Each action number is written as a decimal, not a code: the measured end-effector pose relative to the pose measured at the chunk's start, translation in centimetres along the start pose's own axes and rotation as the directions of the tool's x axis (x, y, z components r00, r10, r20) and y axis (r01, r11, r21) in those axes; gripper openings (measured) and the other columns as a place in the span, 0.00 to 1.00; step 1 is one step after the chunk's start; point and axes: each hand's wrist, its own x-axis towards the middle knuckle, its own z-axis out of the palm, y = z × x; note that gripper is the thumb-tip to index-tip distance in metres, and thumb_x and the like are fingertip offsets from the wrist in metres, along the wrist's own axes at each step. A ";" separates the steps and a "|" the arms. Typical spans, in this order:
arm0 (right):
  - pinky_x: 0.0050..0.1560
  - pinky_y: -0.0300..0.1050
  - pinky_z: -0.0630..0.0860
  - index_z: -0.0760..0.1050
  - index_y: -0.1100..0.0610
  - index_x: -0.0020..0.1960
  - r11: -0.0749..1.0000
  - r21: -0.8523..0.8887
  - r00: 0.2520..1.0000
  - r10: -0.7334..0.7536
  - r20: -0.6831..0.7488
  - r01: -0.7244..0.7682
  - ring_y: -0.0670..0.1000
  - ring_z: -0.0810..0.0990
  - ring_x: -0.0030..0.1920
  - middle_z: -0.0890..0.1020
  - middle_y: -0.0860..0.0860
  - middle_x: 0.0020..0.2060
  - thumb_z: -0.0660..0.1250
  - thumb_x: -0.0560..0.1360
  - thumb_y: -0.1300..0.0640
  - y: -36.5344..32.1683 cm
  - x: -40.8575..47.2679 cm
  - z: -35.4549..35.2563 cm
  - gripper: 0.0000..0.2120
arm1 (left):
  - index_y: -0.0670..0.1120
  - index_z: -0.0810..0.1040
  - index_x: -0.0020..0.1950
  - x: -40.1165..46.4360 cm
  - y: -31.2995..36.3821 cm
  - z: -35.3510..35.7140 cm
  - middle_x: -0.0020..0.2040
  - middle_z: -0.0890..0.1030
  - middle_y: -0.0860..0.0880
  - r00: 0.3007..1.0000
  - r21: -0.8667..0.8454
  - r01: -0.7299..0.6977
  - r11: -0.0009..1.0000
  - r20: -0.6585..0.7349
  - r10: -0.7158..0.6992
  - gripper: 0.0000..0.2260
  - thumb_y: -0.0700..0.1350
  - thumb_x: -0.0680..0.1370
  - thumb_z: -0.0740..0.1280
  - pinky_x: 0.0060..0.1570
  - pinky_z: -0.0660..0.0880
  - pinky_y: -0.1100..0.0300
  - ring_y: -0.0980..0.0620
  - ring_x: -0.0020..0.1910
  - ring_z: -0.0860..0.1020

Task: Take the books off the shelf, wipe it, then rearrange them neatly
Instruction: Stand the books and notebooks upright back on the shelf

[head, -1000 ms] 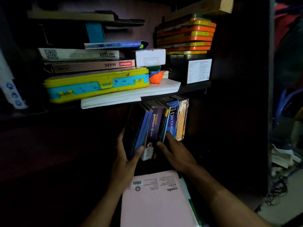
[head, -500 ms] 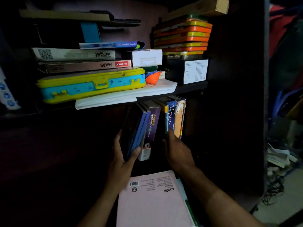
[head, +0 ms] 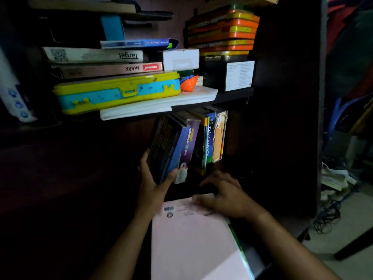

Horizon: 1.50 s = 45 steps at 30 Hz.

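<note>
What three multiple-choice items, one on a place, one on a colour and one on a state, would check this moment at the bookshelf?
1. Where does the orange toy sit?
A. On the upper shelf, right of the yellow and blue case
B. On the floor
C. On top of the pink book

2. What colour is the dictionary spine?
A. Red
B. Blue
C. White

3. What is the left hand doing?
A. Hanging idle
B. Pressing flat on the pink book
C. Gripping the leaning books in the lower shelf

Answers:
1. A: the toy lies beside the case's right end.
2. B: the lettered spine is blue.
3. C: its thumb and fingers wrap their lower ends, while the right hand rests on the pink book.
</note>
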 end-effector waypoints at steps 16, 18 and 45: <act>0.38 0.42 0.77 0.79 0.57 0.45 0.515 0.856 0.955 0.237 -0.176 0.031 0.48 0.79 0.36 0.83 0.53 0.37 0.70 0.79 0.58 0.9 -1.4 -2.0 0.05 | 0.50 0.76 0.44 -0.4 1.0 0.0 0.35 0.79 0.52 0.997 0.017 -0.062 0.998 -0.055 0.063 0.16 0.61 0.73 0.73 0.35 0.73 0.63 0.60 0.33 0.76; 0.39 0.42 0.79 0.78 0.56 0.45 0.370 0.928 0.932 0.323 -0.165 0.036 0.49 0.80 0.36 0.84 0.54 0.38 0.67 0.81 0.58 1.1 -1.3 -2.4 0.06 | 0.46 0.77 0.41 -0.6 1.7 0.0 0.34 0.80 0.52 0.995 -0.084 -0.088 0.993 0.050 0.092 0.19 0.63 0.70 0.71 0.36 0.71 0.66 0.60 0.33 0.76; 0.77 0.61 0.53 0.61 0.52 0.78 0.933 -0.248 0.668 -0.361 -0.651 0.262 0.51 0.57 0.80 0.66 0.50 0.77 0.71 0.70 0.40 -2.0 -2.9 -1.8 0.41 | 0.51 0.88 0.52 -1.1 5.3 -1.5 0.50 0.87 0.43 0.929 -0.462 0.280 0.842 0.350 -0.118 0.13 0.51 0.69 0.80 0.43 0.81 0.56 0.48 0.46 0.84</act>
